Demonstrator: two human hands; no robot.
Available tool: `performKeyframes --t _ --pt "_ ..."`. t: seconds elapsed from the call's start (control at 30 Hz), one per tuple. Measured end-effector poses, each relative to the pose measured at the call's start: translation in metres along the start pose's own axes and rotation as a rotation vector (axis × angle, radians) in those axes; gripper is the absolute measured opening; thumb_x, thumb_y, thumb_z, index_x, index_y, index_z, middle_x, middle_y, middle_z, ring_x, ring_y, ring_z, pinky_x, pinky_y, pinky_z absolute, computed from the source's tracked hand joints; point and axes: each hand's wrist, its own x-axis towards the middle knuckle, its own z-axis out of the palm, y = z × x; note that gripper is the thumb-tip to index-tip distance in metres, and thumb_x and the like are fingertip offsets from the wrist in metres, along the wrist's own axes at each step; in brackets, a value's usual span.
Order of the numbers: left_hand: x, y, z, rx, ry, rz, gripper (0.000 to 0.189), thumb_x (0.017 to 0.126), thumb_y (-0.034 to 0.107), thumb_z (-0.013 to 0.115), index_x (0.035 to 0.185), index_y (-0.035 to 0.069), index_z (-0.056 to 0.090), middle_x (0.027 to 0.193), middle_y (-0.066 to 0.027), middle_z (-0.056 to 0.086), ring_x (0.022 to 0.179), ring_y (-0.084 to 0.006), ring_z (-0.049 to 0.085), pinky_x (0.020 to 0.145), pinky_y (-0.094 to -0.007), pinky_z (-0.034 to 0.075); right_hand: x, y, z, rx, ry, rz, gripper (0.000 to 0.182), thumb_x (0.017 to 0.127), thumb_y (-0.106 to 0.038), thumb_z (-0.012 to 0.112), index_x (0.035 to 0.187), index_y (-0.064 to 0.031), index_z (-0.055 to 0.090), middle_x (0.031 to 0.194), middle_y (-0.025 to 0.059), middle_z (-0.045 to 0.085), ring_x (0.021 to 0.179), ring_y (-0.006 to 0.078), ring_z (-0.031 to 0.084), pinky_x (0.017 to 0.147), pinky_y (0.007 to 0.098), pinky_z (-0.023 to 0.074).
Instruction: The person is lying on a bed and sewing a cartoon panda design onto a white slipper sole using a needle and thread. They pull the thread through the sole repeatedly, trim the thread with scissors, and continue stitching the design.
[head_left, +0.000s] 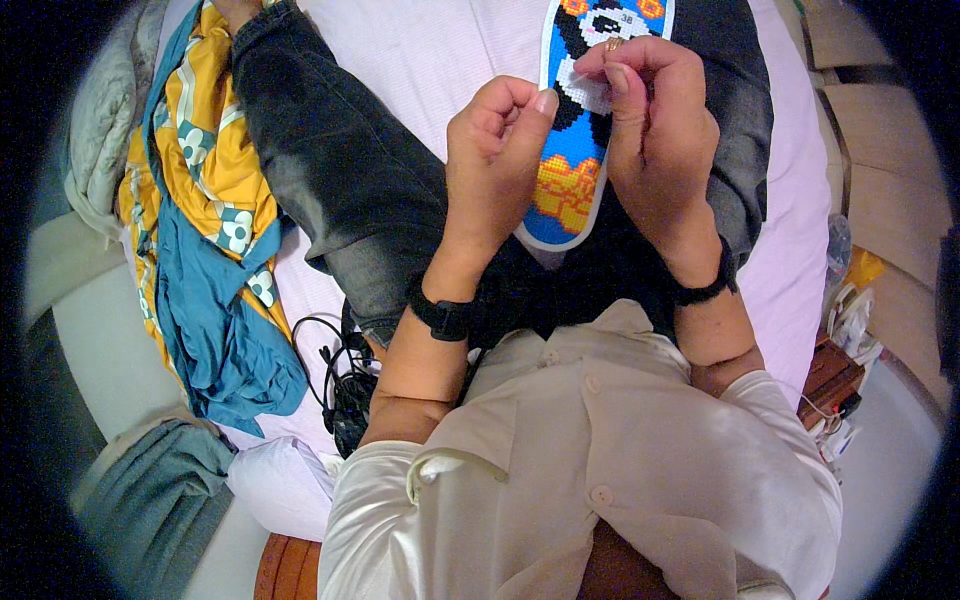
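A long insole (568, 150) lies lengthwise over my lap, cross-stitched with a black and white panda on blue and orange-yellow flowers below. White binding runs round its edge. My left hand (499, 154) pinches the insole's left edge between thumb and forefinger, its other fingers curled in. Over the panda, my right hand (660, 112) brings thumb and forefinger close around a thin pale strand, too fine to tell whether it is thread or needle. A gold-coloured ring sits on a right finger. The right hand covers part of the panda and the insole's right side.
My legs in dark jeans (337, 150) spread over a pale pink bed sheet (405, 67). Yellow and teal floral fabric (225, 300) is heaped at left, near a tangle of black cable (337, 375). A brown wooden box (832, 375) and plastic bags (851, 315) stand at right.
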Motion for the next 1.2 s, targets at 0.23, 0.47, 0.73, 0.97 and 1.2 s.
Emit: performKeyframes --t 0.23,0.47,0.73,0.97,1.2 --pt "0.000 0.000 0.002 0.061 0.043 0.047 0.013 0.087 0.011 0.053 0.080 0.000 0.054 0.069 0.0014 0.054 0.063 -0.0026 0.047 0.056 -0.0176 0.039 0.005 -0.002 -0.001 0.045 -0.069 0.053 0.011 0.086 -0.002 0.050 0.097 0.0014 0.047 0.083 0.0098 0.060 0.072 0.0111 0.058 0.063 0.0235 0.0474" --pt "0.004 -0.007 -0.007 0.154 0.155 0.027 0.015 0.086 0.013 0.054 0.081 0.000 0.054 0.069 0.0000 0.055 0.062 -0.0034 0.047 0.056 -0.0181 0.039 0.008 -0.014 -0.021 1.191 -0.319 0.477 0.008 0.083 -0.002 0.054 0.091 -0.0024 0.051 0.076 0.0065 0.054 0.068 0.0097 0.052 0.058 0.0217 0.0434" --pt "0.002 -0.001 -0.005 0.091 0.189 0.098 0.014 0.086 0.013 0.055 0.082 0.000 0.054 0.069 0.0014 0.054 0.060 -0.0015 0.045 0.053 -0.0161 0.036 0.005 -0.005 -0.010 0.251 -0.176 0.166 0.009 0.079 0.003 0.057 0.088 0.0010 0.057 0.075 0.0052 0.053 0.063 0.0120 0.053 0.058 0.0211 0.0428" --pt "0.000 0.002 -0.002 0.128 0.211 0.163 0.010 0.085 0.010 0.056 0.081 0.001 0.055 0.068 0.0040 0.052 0.059 0.0003 0.042 0.051 -0.0146 0.034 0.010 -0.015 -0.009 -0.114 -0.115 -0.008 0.018 0.071 0.007 0.059 0.085 -0.0018 0.062 0.071 0.0082 0.052 0.059 0.0157 0.053 0.053 0.0222 0.0410" --pt "-0.001 0.004 -0.002 0.131 0.227 0.158 0.010 0.086 0.011 0.057 0.080 0.003 0.056 0.068 0.0047 0.053 0.059 -0.0008 0.043 0.051 -0.0160 0.035 0.010 -0.015 -0.010 -0.175 -0.097 -0.052 0.020 0.068 0.008 0.060 0.084 -0.0030 0.064 0.070 0.0082 0.050 0.059 0.0171 0.053 0.052 0.0234 0.0410"
